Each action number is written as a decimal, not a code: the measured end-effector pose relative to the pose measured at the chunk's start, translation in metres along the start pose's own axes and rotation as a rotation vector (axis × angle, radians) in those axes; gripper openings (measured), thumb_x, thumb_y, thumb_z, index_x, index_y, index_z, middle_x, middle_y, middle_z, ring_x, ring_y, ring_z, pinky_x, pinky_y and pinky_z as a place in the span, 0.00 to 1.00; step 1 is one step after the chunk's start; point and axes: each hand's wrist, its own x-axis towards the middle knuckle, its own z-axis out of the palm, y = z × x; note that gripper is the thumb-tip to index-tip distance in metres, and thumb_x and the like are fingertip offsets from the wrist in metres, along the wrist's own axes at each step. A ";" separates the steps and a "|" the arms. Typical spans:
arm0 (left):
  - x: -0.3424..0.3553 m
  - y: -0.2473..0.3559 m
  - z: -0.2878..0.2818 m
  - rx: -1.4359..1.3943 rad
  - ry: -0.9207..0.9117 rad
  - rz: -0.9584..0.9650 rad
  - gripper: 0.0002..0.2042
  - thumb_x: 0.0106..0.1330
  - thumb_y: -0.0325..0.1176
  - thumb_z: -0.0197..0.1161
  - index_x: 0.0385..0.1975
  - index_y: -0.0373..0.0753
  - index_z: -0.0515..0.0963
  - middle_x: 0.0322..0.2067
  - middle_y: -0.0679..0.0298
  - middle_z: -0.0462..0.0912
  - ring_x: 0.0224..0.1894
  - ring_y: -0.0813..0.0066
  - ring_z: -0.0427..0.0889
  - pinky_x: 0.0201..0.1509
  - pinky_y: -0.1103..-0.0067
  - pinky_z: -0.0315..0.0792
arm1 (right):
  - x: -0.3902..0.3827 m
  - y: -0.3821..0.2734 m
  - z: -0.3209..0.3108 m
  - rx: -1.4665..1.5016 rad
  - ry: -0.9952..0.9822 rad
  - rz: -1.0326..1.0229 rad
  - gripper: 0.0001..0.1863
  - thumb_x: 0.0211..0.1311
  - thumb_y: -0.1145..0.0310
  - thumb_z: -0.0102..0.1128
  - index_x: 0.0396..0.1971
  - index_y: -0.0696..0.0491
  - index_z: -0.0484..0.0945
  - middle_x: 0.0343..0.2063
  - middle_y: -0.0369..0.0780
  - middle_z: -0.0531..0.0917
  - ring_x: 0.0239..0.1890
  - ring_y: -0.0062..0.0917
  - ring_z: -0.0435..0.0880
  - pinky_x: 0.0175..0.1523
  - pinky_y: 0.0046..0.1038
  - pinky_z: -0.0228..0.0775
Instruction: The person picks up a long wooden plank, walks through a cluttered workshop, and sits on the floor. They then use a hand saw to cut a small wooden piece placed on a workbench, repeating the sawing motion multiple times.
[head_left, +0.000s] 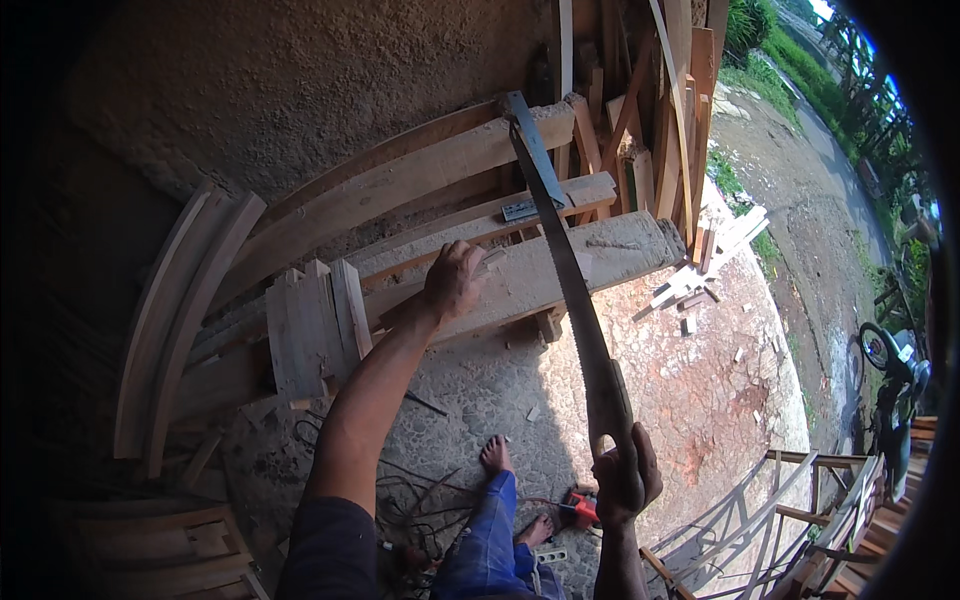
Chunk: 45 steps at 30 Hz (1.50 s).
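My right hand (627, 472) is wrapped round the handle of a handsaw (575, 285). The long toothed blade points up and away, passing above the end of a thick board (620, 248). On that board rests my left hand (455, 278), its fingers curled and closed at a thin piece of wood (494, 258). How much of this piece lies under the fingers is hidden. Just beyond, a blue-grey carpenter's square (537, 155) lies across two timbers, partly behind the saw's tip.
Curved wooden pieces (185, 330) and short boards (310, 325) stand at the left. Upright planks (680, 130) lean at the far wall. On the floor are offcuts (690, 280), cables (420, 500) and a red power tool (580, 508) by my feet. Wooden frames (800, 510) stand at the lower right.
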 end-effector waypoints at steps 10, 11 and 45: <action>-0.045 0.036 0.021 0.113 -0.071 -0.010 0.42 0.61 0.48 0.66 0.73 0.45 0.54 0.71 0.53 0.59 0.73 0.53 0.58 0.73 0.60 0.55 | -0.038 0.006 -0.002 0.115 -0.121 0.142 0.29 0.54 0.76 0.69 0.59 0.58 0.74 0.36 0.42 0.85 0.33 0.25 0.86 0.37 0.25 0.77; -0.048 0.015 0.032 0.111 -0.005 -0.027 0.42 0.61 0.48 0.66 0.73 0.42 0.54 0.71 0.52 0.59 0.73 0.54 0.58 0.74 0.60 0.54 | -0.039 0.002 -0.001 0.144 -0.160 0.162 0.30 0.55 0.73 0.70 0.59 0.59 0.73 0.40 0.45 0.85 0.36 0.29 0.87 0.40 0.28 0.78; 0.013 0.001 0.073 -0.075 0.475 -0.309 0.13 0.69 0.44 0.52 0.33 0.41 0.77 0.37 0.53 0.83 0.45 0.51 0.80 0.52 0.57 0.70 | -0.046 -0.002 0.033 0.274 -0.291 0.330 0.29 0.55 0.71 0.71 0.59 0.56 0.75 0.52 0.47 0.83 0.50 0.33 0.86 0.53 0.29 0.77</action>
